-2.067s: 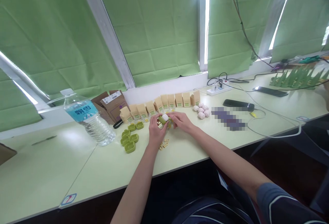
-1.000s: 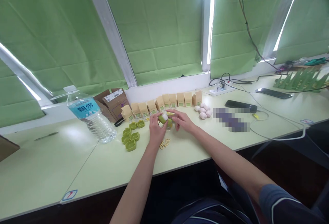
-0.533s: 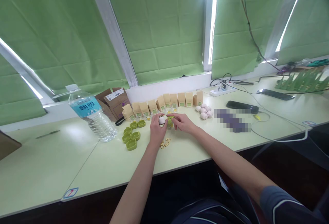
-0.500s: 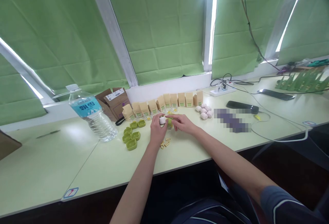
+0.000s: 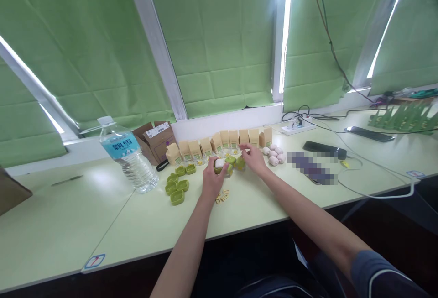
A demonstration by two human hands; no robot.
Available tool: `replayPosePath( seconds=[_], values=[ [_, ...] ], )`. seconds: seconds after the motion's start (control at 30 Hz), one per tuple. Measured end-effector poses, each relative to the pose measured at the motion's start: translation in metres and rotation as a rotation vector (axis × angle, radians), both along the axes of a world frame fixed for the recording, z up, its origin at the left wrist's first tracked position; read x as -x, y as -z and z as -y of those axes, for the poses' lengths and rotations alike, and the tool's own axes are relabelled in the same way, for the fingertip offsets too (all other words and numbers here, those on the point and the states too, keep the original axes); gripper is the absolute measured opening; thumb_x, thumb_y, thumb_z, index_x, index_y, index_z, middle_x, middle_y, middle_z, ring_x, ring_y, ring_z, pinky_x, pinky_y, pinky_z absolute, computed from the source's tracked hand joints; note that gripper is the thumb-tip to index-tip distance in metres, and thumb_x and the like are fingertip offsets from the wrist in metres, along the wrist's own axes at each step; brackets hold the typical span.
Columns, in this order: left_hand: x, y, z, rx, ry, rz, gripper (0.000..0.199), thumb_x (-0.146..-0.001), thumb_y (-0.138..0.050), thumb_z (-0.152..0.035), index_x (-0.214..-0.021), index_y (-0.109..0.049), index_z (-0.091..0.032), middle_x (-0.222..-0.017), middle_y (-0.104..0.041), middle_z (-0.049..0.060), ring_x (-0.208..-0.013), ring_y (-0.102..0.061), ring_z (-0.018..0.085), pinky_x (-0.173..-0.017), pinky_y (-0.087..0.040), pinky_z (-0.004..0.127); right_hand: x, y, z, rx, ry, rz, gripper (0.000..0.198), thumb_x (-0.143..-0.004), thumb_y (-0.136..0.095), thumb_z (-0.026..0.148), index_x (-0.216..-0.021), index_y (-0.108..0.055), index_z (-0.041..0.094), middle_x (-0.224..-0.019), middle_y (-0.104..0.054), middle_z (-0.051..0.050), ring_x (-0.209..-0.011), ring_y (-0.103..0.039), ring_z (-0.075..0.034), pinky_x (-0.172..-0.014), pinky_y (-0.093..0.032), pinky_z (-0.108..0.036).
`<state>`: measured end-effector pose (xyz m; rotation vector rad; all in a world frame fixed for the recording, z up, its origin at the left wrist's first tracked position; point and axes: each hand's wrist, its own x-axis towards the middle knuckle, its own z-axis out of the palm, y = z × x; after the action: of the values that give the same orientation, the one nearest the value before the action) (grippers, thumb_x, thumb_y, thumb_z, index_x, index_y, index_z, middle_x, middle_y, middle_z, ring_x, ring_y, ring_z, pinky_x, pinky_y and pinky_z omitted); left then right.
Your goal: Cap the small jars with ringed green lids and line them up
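Note:
My left hand (image 5: 212, 178) is closed around a white rounded piece (image 5: 219, 164) with green at its lower side, apparently a small green shell. To its right, further small green pieces (image 5: 240, 164) stand close together between my hands. Over their right side is my right hand (image 5: 253, 159), index finger stretched and thumb apart, with nothing visible between them. Several yellow clips (image 5: 225, 195) lie in front of my left hand. Left of it are several hollow green shells (image 5: 177, 197). A pile of white rounded pieces (image 5: 273, 159) sits right of my right hand.
A row of small kraft paper boxes (image 5: 206, 146) with clear fronts stands behind my hands. Further left are a large water bottle (image 5: 128, 156) and an open carton (image 5: 159, 140). A power strip (image 5: 297, 127), a black device (image 5: 324, 149) and a looping white cable (image 5: 376, 195) occupy the right.
My right hand has drawn away to the right from the white piece, its fingers now apart. Green pieces between my hands have come into view. My left hand keeps its hold. The view has shifted slightly.

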<state>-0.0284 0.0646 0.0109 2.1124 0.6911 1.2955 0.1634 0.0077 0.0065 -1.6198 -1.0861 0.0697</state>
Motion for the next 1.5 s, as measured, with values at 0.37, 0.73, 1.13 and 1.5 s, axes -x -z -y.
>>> replayPosePath(
  seconds=[0.37,0.73,1.13,1.5],
  values=[
    [0.001,0.002,-0.002,-0.034,0.001,-0.009,0.030,-0.098,-0.037,-0.037,-0.094,-0.062,-0.022,-0.077,-0.063,0.002,-0.071,-0.057,0.017,-0.068,-0.040,0.028,-0.054,0.002,-0.050,0.399,-0.066,0.322,0.032,-0.084,-0.062,0.016,-0.115,-0.071,0.022,-0.123,-0.067,-0.009,-0.118,-0.058,-0.026,-0.098,-0.044,-0.035],
    [-0.004,0.005,-0.014,0.420,0.123,0.321,0.038,-0.092,-0.044,-0.053,-0.100,-0.062,-0.021,-0.087,-0.062,0.004,-0.068,-0.055,0.014,-0.059,-0.046,0.026,-0.059,0.001,-0.052,0.353,-0.098,0.260,0.006,-0.086,-0.062,0.018,-0.092,-0.065,0.018,-0.098,-0.070,-0.008,-0.091,-0.064,-0.019,-0.083,-0.047,-0.029],
    [-0.001,0.004,-0.028,0.839,0.224,0.688,0.042,-0.081,-0.058,-0.055,-0.101,-0.052,-0.018,-0.074,-0.059,-0.001,-0.062,-0.065,0.015,-0.074,-0.055,0.036,0.013,-0.012,-0.009,-0.234,-0.331,-0.254,0.035,-0.088,-0.056,0.054,-0.103,-0.046,0.023,-0.098,-0.064,-0.004,-0.086,-0.066,-0.016,-0.078,-0.055,-0.033],
    [-0.004,0.002,-0.025,0.737,0.137,0.552,0.036,-0.073,-0.073,-0.037,-0.099,-0.056,-0.019,-0.071,-0.050,-0.005,-0.055,-0.049,0.006,-0.055,-0.044,0.022,0.038,-0.007,0.018,-0.176,-0.423,0.074,0.054,-0.080,-0.071,0.040,-0.127,-0.048,0.025,-0.115,-0.066,-0.010,-0.106,-0.063,-0.021,-0.082,-0.056,-0.035]
  ],
)
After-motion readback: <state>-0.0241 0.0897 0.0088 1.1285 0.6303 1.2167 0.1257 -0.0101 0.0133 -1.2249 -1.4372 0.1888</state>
